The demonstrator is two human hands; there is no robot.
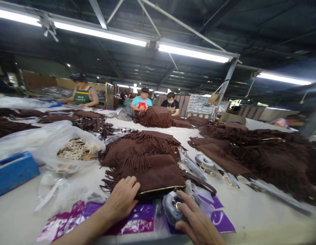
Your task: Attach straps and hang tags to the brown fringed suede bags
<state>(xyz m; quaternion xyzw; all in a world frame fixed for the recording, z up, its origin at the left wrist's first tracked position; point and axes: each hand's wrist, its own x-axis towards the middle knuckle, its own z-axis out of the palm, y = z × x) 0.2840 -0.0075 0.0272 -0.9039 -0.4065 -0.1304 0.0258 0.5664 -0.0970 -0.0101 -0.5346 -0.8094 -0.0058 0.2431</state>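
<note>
A brown fringed bag (158,170) with a gold zipper along its near edge lies in front of me. My left hand (123,195) grips its near left corner, fingers on top and thumb at the edge. Just right of it, my right hand (195,217) is closed around a coiled strap (170,207) wrapped in clear plastic, with a gold metal ring showing. Purple printed plastic bags (139,219) lie beneath both. More fringed bags (137,144) are stacked directly behind the near one. A brown strap (201,182) sticks out at its right side.
A blue tape dispenser (17,173) and a clear bag of white cords (73,149) stand to the left. Brown fringed pieces (270,163) pile up on the right, beside wrapped straps (206,161). Several people work across the table, one in a green apron (81,97).
</note>
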